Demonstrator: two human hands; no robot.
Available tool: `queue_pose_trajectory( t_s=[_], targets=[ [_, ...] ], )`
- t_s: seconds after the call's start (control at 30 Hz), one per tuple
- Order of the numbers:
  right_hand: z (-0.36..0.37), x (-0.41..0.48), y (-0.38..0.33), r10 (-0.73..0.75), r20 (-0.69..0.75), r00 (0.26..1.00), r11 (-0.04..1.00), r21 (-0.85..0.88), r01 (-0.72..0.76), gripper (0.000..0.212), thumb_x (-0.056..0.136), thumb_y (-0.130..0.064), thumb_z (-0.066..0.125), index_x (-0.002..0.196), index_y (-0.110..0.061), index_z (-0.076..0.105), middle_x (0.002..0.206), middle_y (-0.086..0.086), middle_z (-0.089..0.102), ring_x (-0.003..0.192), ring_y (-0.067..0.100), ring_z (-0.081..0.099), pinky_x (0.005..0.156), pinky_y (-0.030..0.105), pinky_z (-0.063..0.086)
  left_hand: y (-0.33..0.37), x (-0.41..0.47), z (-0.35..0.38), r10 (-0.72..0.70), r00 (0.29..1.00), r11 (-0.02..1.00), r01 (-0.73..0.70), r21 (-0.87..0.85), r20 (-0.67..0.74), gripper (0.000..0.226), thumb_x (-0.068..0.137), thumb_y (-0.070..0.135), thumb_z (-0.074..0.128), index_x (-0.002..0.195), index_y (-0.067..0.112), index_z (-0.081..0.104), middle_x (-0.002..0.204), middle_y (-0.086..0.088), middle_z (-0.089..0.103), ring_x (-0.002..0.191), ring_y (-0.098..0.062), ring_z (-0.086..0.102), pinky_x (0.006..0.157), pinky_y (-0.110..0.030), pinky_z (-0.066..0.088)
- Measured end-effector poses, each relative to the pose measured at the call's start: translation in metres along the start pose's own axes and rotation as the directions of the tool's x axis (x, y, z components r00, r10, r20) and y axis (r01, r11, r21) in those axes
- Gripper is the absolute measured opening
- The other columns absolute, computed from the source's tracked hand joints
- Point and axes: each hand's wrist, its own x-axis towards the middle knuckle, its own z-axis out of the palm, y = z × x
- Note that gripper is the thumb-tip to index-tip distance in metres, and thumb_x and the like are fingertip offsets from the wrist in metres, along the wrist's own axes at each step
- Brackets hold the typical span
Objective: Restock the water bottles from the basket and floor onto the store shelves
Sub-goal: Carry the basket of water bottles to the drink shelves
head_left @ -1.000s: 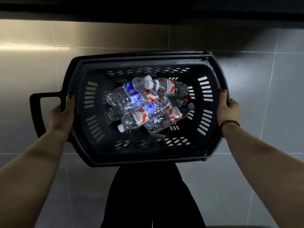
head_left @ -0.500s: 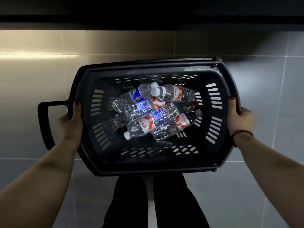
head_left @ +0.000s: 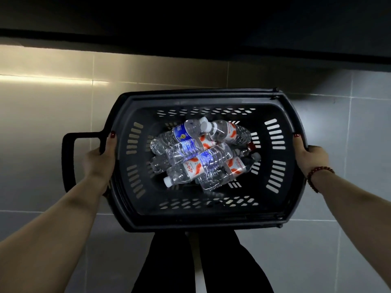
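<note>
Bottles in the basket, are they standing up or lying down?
Lying down: the water bottles lie piled on their sides in the basket.

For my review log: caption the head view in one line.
Left hand and right hand grip opposite ends of a dark basket of water bottles.

The scene is dim overall. Beyond the basket (head_left: 211, 223) a black band (head_left: 190, 22) swallows all detail. Left of the basket the floor (head_left: 42, 123) carries a warm streak of glare; right of it the tiles read cool grey. Inside the basket, bottles (head_left: 190, 170) catch sharp white and blue highlights against near-black walls. Tile joints lean away from the basket. Detail is soft throughout.
</note>
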Motion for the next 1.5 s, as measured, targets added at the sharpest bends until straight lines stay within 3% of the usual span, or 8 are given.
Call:
queue_pose_trajectory(
  t_s=[0.2, 0.33, 0.5, 0.63, 1.0, 1.2, 1.4, 1.5],
  targets=[
    [-0.018, -0.029, -0.043, -0.078, 0.031, 0.996, 0.993, -0.084, 0.080, 0.065, 0.090, -0.062, 0.042, 0.064, -0.003, 0.054, 0.066, 0.009, 0.054, 0.059, 0.021, 0.049, 0.062, 0.031, 0.041, -0.004, -0.016, -0.050, -0.038, 0.998, 0.999, 0.037, -0.028, -0.041, 0.066, 0.077, 0.078, 0.045, 0.062, 0.013, 0.051, 0.064, -0.009, 0.054, 0.061, -0.024, 0.052, 0.055, -0.028, 0.039],
    [-0.023, -0.061, -0.080, -0.150, 0.056, 0.987, 0.982, -0.107, 0.155, 0.064, 0.090, -0.062, 0.043, 0.067, -0.003, 0.057, 0.069, 0.009, 0.056, 0.061, 0.022, 0.051, 0.066, 0.033, 0.041, -0.011, -0.031, -0.097, -0.090, 0.991, 0.989, 0.077, -0.128, -0.098, 0.063, 0.075, 0.077, 0.051, 0.068, 0.016, 0.061, 0.074, -0.006, 0.063, 0.071, -0.025, 0.060, 0.074, -0.035, 0.050],
    [-0.042, -0.129, -0.138, -0.267, 0.099, 0.959, 0.953, -0.119, 0.278, 0.064, 0.086, -0.065, 0.047, 0.070, -0.004, 0.054, 0.070, 0.011, 0.054, 0.061, 0.025, 0.052, 0.056, 0.030, 0.041, -0.027, -0.081, -0.178, -0.121, 0.971, 0.961, 0.062, -0.270, -0.205, 0.067, 0.073, 0.077, 0.054, 0.069, 0.010, 0.056, 0.066, -0.012, 0.056, 0.061, -0.024, 0.054, 0.056, -0.030, 0.040],
    [-0.065, -0.199, -0.201, -0.418, 0.120, 0.901, 0.892, -0.135, 0.432, 0.062, 0.086, -0.064, 0.049, 0.072, -0.004, 0.055, 0.070, 0.010, 0.053, 0.060, 0.024, 0.051, 0.059, 0.032, 0.044, -0.030, -0.137, -0.255, -0.186, 0.950, 0.914, 0.074, -0.399, -0.250, 0.066, 0.072, 0.076, 0.055, 0.073, 0.010, 0.058, 0.068, -0.013, 0.057, 0.063, -0.023, 0.054, 0.058, -0.030, 0.044],
    [-0.028, -0.399, -0.357, -0.762, 0.270, 0.589, 0.546, -0.223, 0.808, 0.063, 0.088, -0.061, 0.049, 0.076, -0.001, 0.063, 0.063, 0.007, 0.054, 0.056, 0.022, 0.050, 0.054, 0.030, 0.039, -0.104, -0.229, -0.415, -0.461, 0.812, 0.683, 0.067, -0.727, -0.359, 0.067, 0.069, 0.078, 0.056, 0.083, 0.012, 0.059, 0.079, -0.011, 0.059, 0.068, -0.025, 0.055, 0.064, -0.034, 0.044],
    [0.051, -0.473, -0.432, -0.777, 0.427, 0.462, 0.392, -0.245, 0.887, 0.064, 0.087, -0.062, 0.048, 0.066, -0.003, 0.061, 0.065, 0.009, 0.058, 0.057, 0.023, 0.054, 0.049, 0.026, 0.038, -0.138, -0.237, -0.473, -0.597, 0.683, 0.642, 0.092, -0.761, -0.421, 0.067, 0.073, 0.079, 0.049, 0.069, 0.012, 0.052, 0.064, -0.011, 0.053, 0.056, -0.024, 0.048, 0.051, -0.029, 0.033],
    [0.152, -0.547, -0.521, -0.788, 0.542, 0.293, 0.203, -0.220, 0.954, 0.070, 0.085, -0.064, 0.049, 0.064, 0.001, 0.064, 0.068, 0.015, 0.062, 0.065, 0.031, 0.059, 0.064, 0.034, 0.046, -0.154, -0.223, -0.519, -0.767, 0.506, 0.518, 0.129, -0.845, -0.393, 0.074, 0.071, 0.079, 0.051, 0.089, 0.008, 0.063, 0.084, -0.013, 0.063, 0.078, -0.031, 0.059, 0.076, -0.038, 0.051],
    [0.199, -0.591, -0.553, -0.765, 0.609, 0.210, 0.122, -0.182, 0.976, 0.071, 0.083, -0.068, 0.049, 0.064, -0.001, 0.065, 0.068, 0.014, 0.065, 0.064, 0.030, 0.060, 0.061, 0.032, 0.047, -0.164, -0.221, -0.539, -0.839, 0.434, 0.401, 0.087, -0.912, -0.328, 0.078, 0.075, 0.072, 0.056, 0.101, 0.000, 0.063, 0.101, -0.019, 0.064, 0.080, -0.030, 0.058, 0.075, -0.038, 0.050]
  ],
)
